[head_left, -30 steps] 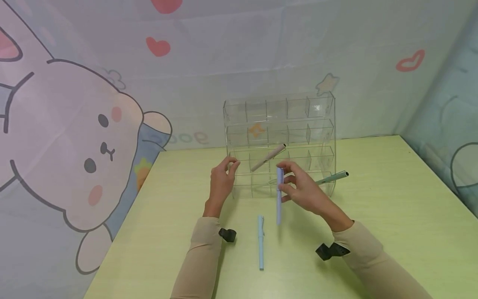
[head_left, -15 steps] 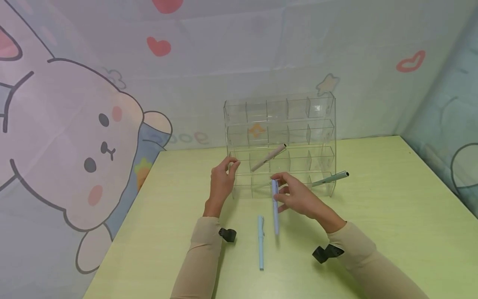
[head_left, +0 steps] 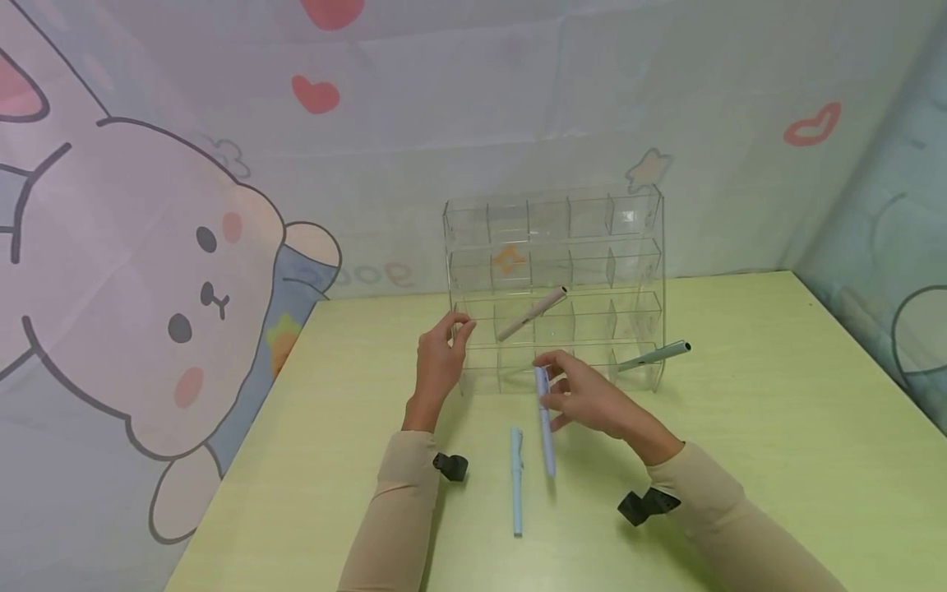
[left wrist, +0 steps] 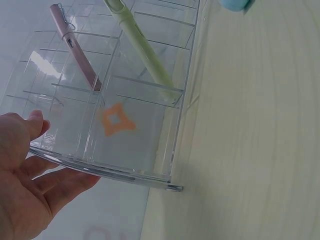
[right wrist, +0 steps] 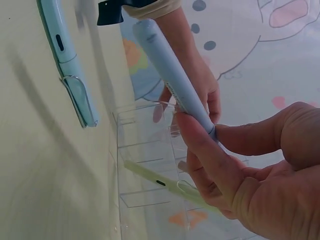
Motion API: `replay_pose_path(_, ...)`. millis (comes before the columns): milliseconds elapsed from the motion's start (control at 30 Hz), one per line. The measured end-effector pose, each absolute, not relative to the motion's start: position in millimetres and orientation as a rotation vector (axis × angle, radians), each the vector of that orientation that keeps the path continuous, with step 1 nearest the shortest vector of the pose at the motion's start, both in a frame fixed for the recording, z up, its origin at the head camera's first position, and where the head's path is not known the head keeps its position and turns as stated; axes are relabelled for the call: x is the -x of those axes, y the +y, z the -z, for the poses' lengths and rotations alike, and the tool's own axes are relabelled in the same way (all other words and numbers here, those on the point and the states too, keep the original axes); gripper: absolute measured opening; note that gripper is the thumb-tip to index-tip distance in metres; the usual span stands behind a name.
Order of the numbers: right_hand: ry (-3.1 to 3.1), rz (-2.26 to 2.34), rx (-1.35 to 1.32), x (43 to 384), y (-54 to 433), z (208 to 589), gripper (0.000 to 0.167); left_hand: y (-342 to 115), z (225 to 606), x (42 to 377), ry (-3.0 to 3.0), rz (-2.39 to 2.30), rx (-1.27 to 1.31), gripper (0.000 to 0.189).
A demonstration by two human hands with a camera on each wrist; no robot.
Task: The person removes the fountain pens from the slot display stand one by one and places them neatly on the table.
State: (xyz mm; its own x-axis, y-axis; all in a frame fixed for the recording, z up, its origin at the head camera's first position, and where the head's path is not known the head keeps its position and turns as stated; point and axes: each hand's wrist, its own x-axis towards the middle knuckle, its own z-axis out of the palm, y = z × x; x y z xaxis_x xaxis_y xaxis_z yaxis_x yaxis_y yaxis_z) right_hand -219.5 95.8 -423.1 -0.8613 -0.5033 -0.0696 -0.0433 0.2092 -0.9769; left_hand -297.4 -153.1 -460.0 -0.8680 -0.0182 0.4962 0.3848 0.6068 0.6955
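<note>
In the head view my left hand (head_left: pixel 440 358) is at the left side of a clear acrylic pen rack (head_left: pixel 473 380). Its thumb and fingers grip the rack's side edge (left wrist: pixel 107 172), as the left wrist view shows. My right hand (head_left: pixel 592 396) pinches a lavender pen (head_left: pixel 547 436) between thumb and fingers, in front of the rack and above the table. A light blue pen (head_left: pixel 516 485) lies on the table just left of it. A pinkish pen (head_left: pixel 533 314) and a dark green pen (head_left: pixel 654 355) lean in the rack. A light green pen (left wrist: pixel 145 50) slants in its bottom tier.
The pale yellow-green table (head_left: pixel 740 395) spreads around the rack. Behind it hangs a cartoon-printed cloth (head_left: pixel 414 123), with another cloth wall (head_left: pixel 888 230) on the right. Black wrist cameras (head_left: pixel 451 466) sit on both sleeves.
My right hand has drawn the lavender pen down toward me and slightly left, away from the rack, and its lower end now tilts slightly right. The left hand has stayed on the rack.
</note>
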Motion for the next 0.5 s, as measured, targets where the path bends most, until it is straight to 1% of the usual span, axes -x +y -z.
replay_pose_path(300, 2.113, 1.645, 0.523, 220, 92, 431, 0.047, -153, 459, 298, -2.369, 1.185, 0.297, 0.019)
replay_pose_path(500, 2.120, 1.594, 0.506, 219, 89, 437, 0.052, -153, 459, 297, -2.374, 1.178, 0.297, 0.019)
